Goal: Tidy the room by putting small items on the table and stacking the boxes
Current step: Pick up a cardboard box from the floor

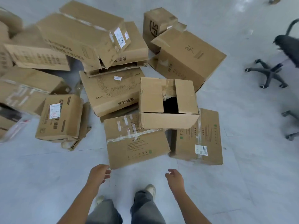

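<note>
Trouser legs (145, 209) and one shoe (150, 189) at the bottom edge. Just beyond them both forearms reach forward over bare grey floor (48, 175).

Left hand (100, 172): empty, fingers loosely curled, tips just short of the near corner of the taped box (137, 147). No contact that I can make out.
Right hand (174, 177): also empty, fingers relaxed and slightly spread, hovering over the floor a little apart from the same box's near edge.

Boxes lie in a loose heap across the floor, none squarely stacked. The taped box is nearest and lies flat. An open-flap box (153, 94) sits over its far right corner and also overlaps the labelled box (205, 136) to the right. No table is in view. The only possible small item is a blurred plastic packet (16, 126) at the left edge.

Judgement: the step in hand is a two-handed pick-up of the taped box, probably as a base for the stack.

To do it well:
- Move the open-flap box off first — otherwise it will likely tip or slide when the corner under it rises.
- Grip the two short sides, hands opposite each other, and keep the box level.
- Watch the lifting tape and soft, dented edges — the card may buckle under a one-sided pull.
- Broad, flat boxes at the bottom, crushed ones on top.
- Keep clear of the chair base (267, 73) on the right.
</note>
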A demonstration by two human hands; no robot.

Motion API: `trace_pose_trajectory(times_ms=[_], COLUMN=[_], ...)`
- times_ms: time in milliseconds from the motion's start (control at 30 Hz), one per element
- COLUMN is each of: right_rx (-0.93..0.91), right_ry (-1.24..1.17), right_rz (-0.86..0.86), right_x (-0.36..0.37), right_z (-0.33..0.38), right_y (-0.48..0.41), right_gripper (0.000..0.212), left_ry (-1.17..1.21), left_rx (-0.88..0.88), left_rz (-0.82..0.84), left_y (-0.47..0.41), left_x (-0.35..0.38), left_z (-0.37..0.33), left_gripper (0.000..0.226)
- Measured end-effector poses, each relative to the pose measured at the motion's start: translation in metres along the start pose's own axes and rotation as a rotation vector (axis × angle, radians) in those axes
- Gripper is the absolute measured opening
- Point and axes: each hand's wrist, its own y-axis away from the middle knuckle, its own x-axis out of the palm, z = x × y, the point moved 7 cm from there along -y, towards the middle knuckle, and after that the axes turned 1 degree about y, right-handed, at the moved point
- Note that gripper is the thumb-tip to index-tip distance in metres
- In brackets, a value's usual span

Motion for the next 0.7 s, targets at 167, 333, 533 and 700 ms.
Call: trace_pose_trajectory(times_ms=[167,333,533,700], right_rx=[0.032,-0.022,0.053,0.098], right_ry=[0.079,0.109,0.065,0.15], right_rz=[0.059,0.058,0.032,-0.039], right_x=[-0.006,0.025,0.073,0.095], right_z=[0.003,0.01,-0.037,-0.076], right_y=[-0.06,-0.184,-0.357,-0.45], right_gripper=[0.039,0.04,0.051,0.071], left_ry=[0.034,-0.005,-0.079,-0.231], left_rx=[0.019,0.094,-0.002,-0.116], left_rz=[-0.041,-0.094,-0.209,-0.253], left_y=[-0.023,-0.123,-0.275,-0.353], left_x=[0.02,0.049,0.069,0.07], left_z=[-0.021,-0.031,0.037,0.094], left_gripper=[0.011,0.01,0.047,0.066])
